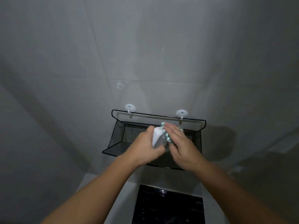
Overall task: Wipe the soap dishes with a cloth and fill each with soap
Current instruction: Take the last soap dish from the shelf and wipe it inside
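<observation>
**Dish in mid-air, cloth on it**

The soap dish (pixel 159 139), white with a clear part, is up off everything, held on edge above the black mesh basket (pixel 113 143), its long axis running near to far. The left hand (pixel 145 147) grips it from the left, fingers and thumb curled round its edges. Right against its other face sits the green-and-white cloth (pixel 168 139), and the right hand (pixel 181 147) lies over that, fingers almost straight, pressing the cloth flat onto the dish. So the dish is sandwiched: left hand on one side, cloth and right hand on the other, all touching.

My read is that the wipe wants a stroke along that long axis. The far end is tight, since the basket's top rail and the two white hooks (pixel 130 108) on the wall (pixel 145 54) are just beyond the fingertips. The near side, over the dark surface (pixel 169 207) below, looks open. No soap in view.
</observation>
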The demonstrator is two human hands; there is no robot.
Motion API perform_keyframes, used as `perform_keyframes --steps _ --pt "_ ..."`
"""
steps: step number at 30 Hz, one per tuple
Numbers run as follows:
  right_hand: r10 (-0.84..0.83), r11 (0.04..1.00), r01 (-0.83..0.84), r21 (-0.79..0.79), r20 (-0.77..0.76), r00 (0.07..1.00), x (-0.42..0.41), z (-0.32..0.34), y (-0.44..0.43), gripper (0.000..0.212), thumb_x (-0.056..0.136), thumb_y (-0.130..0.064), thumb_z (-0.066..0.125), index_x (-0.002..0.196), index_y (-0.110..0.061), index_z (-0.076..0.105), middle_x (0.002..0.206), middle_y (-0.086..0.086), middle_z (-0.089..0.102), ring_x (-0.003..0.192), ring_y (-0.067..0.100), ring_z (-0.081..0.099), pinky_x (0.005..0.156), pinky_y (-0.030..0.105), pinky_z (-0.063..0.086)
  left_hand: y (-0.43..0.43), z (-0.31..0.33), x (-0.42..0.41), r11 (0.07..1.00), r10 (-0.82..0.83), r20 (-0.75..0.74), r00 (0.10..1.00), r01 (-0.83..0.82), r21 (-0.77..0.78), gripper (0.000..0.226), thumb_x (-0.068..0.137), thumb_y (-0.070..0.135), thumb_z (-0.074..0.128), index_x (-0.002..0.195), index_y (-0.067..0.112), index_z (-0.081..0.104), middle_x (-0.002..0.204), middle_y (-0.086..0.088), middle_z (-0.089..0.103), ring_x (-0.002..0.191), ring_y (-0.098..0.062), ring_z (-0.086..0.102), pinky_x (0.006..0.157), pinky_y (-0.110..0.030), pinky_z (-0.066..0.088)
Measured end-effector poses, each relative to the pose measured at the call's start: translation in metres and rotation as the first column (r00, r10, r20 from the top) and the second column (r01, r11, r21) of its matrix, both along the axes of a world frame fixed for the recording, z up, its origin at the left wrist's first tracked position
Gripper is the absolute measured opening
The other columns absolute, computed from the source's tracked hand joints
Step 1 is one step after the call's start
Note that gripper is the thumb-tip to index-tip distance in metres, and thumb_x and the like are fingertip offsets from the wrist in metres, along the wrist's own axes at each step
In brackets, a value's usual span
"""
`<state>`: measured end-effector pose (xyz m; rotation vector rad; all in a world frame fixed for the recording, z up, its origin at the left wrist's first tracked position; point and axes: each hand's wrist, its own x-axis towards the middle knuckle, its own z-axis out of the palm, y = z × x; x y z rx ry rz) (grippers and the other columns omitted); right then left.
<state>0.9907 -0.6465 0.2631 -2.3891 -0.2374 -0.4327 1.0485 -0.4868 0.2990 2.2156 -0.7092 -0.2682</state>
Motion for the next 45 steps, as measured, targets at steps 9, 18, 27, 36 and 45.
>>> perform_keyframes --steps 9,18,27,36,45 --pt "0.095 0.995 -0.095 -0.008 0.094 0.991 0.016 0.023 0.001 0.056 0.083 -0.019 0.039 0.138 -0.011 0.047 0.144 0.0 0.045 0.136 0.012 0.036 0.114 0.042 0.028 0.012 0.012 0.01 0.991 0.031 0.005 1.0 -0.03 -0.128 0.037 0.064 0.038 0.067 0.094 0.022 0.053 0.084 0.007 0.064 0.073 -0.009 0.062 0.06 -0.021 0.048" --pt "0.144 0.979 -0.151 -0.134 -0.063 0.988 0.023 0.031 -0.006 0.061 0.088 -0.025 0.046 0.147 -0.03 0.029 0.151 -0.007 0.033 0.139 0.006 0.025 0.115 0.035 0.024 0.031 0.006 0.015 0.954 0.069 -0.097 0.993 -0.094 -0.285 0.046 0.056 0.042 0.063 0.099 0.028 0.056 0.093 -0.001 0.07 0.085 -0.02 0.069 0.075 -0.045 0.057" --pt "0.053 0.832 0.082 0.549 -0.225 0.973 0.021 0.023 0.005 0.054 0.094 -0.003 0.043 0.137 -0.035 0.042 0.127 -0.005 0.055 0.102 -0.001 0.058 0.085 0.021 0.049 0.039 -0.001 0.015 0.867 0.066 -0.212 0.975 -0.162 -0.472 0.034 0.066 0.018 0.064 0.099 0.024 0.057 0.096 0.0 0.07 0.087 -0.011 0.068 0.079 -0.033 0.057" --pt "-0.03 0.57 0.185 0.8 -0.205 0.978 0.026 0.026 0.01 0.026 0.098 -0.013 0.048 0.111 -0.032 0.058 0.095 0.0 0.069 0.084 0.015 0.066 0.071 0.031 0.054 0.036 -0.001 0.015 0.829 -0.069 -0.363 0.929 -0.149 -0.539 0.03 0.072 0.003 0.064 0.097 0.018 0.055 0.083 0.008 0.071 0.081 -0.007 0.066 0.068 -0.019 0.052" --pt "0.086 0.815 0.04 0.578 -0.19 0.978 0.04 0.066 -0.015 0.029 0.096 -0.015 0.051 0.118 -0.034 0.055 0.09 -0.005 0.066 0.077 0.007 0.064 0.069 0.025 0.053 0.023 0.035 0.037 0.949 -0.012 -0.43 0.903 -0.126 -0.29 0.028 0.086 0.04 0.065 0.093 0.013 0.064 0.082 -0.007 0.068 0.07 -0.022 0.065 0.061 -0.036 0.053"
